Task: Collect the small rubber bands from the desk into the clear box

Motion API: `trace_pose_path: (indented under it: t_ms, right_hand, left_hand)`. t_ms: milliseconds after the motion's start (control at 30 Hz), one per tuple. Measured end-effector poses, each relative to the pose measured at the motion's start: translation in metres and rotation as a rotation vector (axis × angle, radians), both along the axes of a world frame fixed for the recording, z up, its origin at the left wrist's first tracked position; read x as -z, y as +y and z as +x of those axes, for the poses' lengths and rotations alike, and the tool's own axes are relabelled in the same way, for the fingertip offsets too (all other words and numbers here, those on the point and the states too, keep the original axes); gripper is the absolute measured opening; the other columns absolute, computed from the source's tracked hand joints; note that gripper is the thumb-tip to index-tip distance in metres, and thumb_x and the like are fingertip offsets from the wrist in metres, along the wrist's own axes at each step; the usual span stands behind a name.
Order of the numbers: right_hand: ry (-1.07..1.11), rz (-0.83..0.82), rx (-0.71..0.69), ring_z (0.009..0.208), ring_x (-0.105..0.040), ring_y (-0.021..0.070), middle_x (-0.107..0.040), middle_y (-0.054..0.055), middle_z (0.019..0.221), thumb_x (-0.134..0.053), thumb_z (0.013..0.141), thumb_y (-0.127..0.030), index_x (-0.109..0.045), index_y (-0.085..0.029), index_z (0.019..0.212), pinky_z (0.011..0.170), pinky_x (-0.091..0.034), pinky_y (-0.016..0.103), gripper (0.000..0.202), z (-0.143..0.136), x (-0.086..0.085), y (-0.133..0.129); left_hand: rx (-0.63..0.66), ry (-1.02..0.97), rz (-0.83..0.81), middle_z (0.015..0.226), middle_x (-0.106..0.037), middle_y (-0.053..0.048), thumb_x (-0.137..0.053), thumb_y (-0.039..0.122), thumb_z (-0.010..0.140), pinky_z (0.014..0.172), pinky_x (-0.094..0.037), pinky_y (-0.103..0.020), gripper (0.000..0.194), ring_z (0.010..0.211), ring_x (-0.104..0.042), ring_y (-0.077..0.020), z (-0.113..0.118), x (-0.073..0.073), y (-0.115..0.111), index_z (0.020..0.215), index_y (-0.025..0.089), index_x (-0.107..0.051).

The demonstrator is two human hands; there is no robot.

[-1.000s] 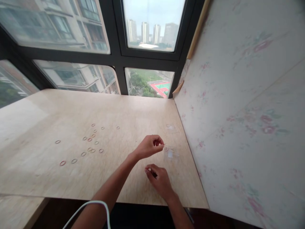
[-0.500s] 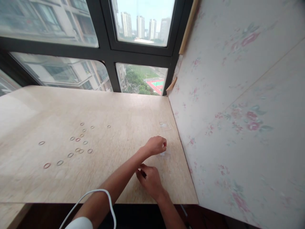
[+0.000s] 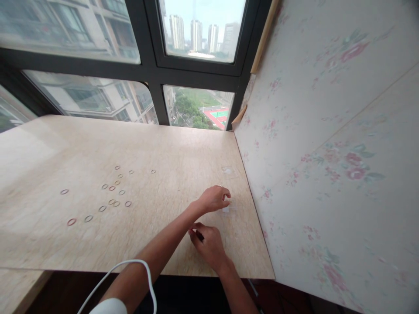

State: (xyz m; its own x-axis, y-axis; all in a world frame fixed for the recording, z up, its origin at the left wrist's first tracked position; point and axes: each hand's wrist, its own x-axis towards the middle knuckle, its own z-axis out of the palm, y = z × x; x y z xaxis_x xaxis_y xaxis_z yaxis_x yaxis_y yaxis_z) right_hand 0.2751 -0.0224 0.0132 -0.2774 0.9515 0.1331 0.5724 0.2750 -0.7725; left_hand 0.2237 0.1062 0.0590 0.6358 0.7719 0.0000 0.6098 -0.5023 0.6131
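My left hand (image 3: pixel 215 199) reaches across to the right side of the tabletop, its thumb and forefinger apart, with nothing visible between them. Just by its fingertips lies a clear plastic packet (image 3: pixel 231 211) with a pale patch. My right hand (image 3: pixel 208 245) is nearer the front edge, below my left forearm. Its thumb and forefinger are pinched together; whatever they hold is too small to make out. Several thin rings are scattered on the left half, among them a red ring (image 3: pixel 71 222), a dark ring (image 3: pixel 88 218) and a purplish ring (image 3: pixel 128 203).
Another clear packet (image 3: pixel 228 171) lies farther back on the marbled tabletop (image 3: pixel 183 152). A flowered wall (image 3: pixel 294 131) borders the right side, and a dark window frame (image 3: pixel 196 75) stands behind. A white cable (image 3: pixel 131 261) loops over my left forearm.
My left hand's thumb and forefinger have parted a little beside the packet. My right hand keeps its pinch. The view has shifted slightly, moving the rings and tabletop a little to the right.
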Motion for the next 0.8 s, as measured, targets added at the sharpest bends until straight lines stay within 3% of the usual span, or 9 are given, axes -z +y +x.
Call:
trace_pose_path:
  t_ms: [200, 367, 567, 667, 800]
  right_hand:
    - [0.084, -0.023, 0.028, 0.049, -0.056, 0.0124, -0.062, -0.002, 0.056, -0.051, 0.09, -0.028, -0.07, -0.018, 0.093, 0.052, -0.039, 0.022, 0.021, 0.0, 0.0, -0.001]
    - [0.086, -0.025, 0.017, 0.054, -0.059, 0.0129, -0.065, 0.0, 0.062, -0.05, 0.09, -0.03, -0.07, -0.019, 0.091, 0.055, -0.043, 0.021, 0.024, -0.001, -0.002, -0.002]
    - [0.112, -0.068, 0.019, 0.052, -0.057, 0.0132, -0.061, 0.0, 0.058, -0.049, 0.091, -0.041, -0.07, -0.018, 0.089, 0.052, -0.045, 0.021, 0.031, 0.0, 0.001, -0.003]
    - [0.142, -0.163, 0.045, 0.045, -0.054, 0.0128, -0.055, -0.002, 0.053, -0.051, 0.088, -0.05, -0.07, -0.016, 0.088, 0.044, -0.042, 0.021, 0.039, 0.0, 0.001, -0.001]
    - [0.132, -0.353, 0.158, 0.03, -0.04, 0.0115, -0.043, -0.006, 0.04, -0.044, 0.085, -0.066, -0.068, -0.015, 0.089, 0.032, -0.032, 0.021, 0.056, -0.007, -0.006, 0.009]
  left_hand:
    - [-0.125, -0.221, -0.009, 0.067, -0.062, -0.001, -0.058, 0.026, 0.08, 0.059, -0.037, -0.025, 0.017, 0.06, -0.052, -0.0123, -0.036, 0.004, -0.019, 0.087, 0.018, -0.071]
    - [-0.428, -0.284, 0.002, 0.056, -0.057, 0.001, -0.055, 0.028, 0.082, 0.055, -0.036, -0.024, 0.019, 0.053, -0.048, -0.0116, -0.106, 0.025, -0.051, 0.082, 0.019, -0.071]
    - [-0.767, -0.209, 0.237, 0.057, -0.059, 0.0, -0.055, 0.031, 0.082, 0.057, -0.038, -0.026, 0.02, 0.051, -0.05, -0.0136, -0.191, 0.044, -0.097, 0.085, 0.022, -0.072]
    - [-0.855, -0.173, 0.251, 0.057, -0.059, 0.0, -0.053, 0.032, 0.083, 0.056, -0.038, -0.026, 0.021, 0.051, -0.051, -0.014, -0.213, 0.05, -0.112, 0.086, 0.022, -0.071]
    - [-0.885, -0.202, 0.194, 0.048, -0.049, 0.003, -0.053, 0.033, 0.082, 0.052, -0.033, -0.025, 0.02, 0.045, -0.044, -0.012, -0.222, 0.054, -0.116, 0.085, 0.022, -0.07]
